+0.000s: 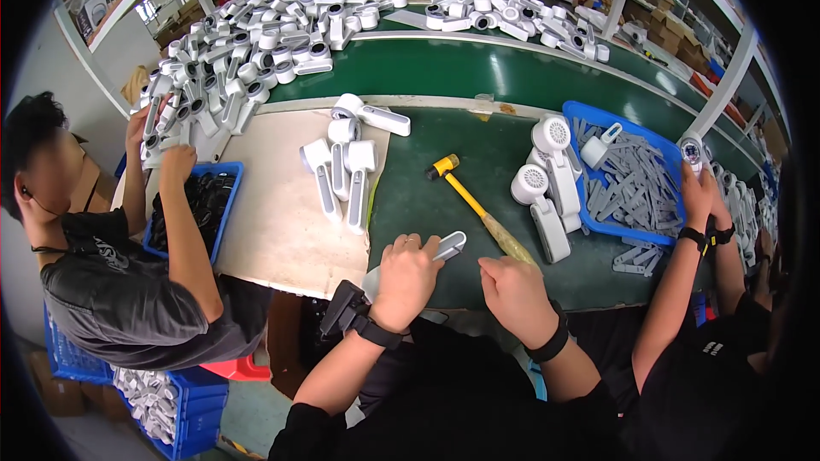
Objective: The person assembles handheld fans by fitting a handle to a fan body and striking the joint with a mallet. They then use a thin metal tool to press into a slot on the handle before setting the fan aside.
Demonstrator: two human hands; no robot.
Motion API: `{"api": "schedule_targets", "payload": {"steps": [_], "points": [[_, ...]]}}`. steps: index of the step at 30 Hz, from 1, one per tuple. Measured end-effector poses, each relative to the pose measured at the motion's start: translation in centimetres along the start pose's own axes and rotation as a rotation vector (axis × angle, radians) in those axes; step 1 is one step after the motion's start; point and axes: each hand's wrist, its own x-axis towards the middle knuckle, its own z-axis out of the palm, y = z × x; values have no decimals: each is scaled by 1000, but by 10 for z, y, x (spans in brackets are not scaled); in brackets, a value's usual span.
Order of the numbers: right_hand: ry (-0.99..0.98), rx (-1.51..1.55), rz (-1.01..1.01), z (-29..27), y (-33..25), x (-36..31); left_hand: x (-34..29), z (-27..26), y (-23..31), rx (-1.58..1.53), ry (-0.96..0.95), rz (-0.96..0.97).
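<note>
My left hand (406, 280) is closed around a white handheld fan; its grey-rimmed handle end (450, 245) sticks out past my fingers, and the rest is mostly under the hand. Beside the lower end of a hammer (478, 209) with a yellow shaft and black-and-yellow head is my right hand (519, 299), its fingers curled in. Whatever those fingers hold, if anything, is hidden. The hammer lies on the green mat (410, 196). Several white fans (342, 158) lie to the left, and more with round grilles (547, 179) are stacked to the right.
A blue tray (608, 226) of grey strips stands at the right, where a co-worker's hands hold a fan part (690, 150). At left, another person reaches past a blue bin (224, 213) of black parts. Many white fans (248, 43) are heaped beyond, along a green conveyor (401, 72).
</note>
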Motion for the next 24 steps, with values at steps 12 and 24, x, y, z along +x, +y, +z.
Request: {"api": "schedule_targets", "payload": {"steps": [12, 24], "points": [[154, 288, 30, 23, 12, -12, 0, -3, 7, -71, 15, -49], [-70, -157, -108, -14, -15, 40, 0, 0, 6, -97, 51, -15]]}}
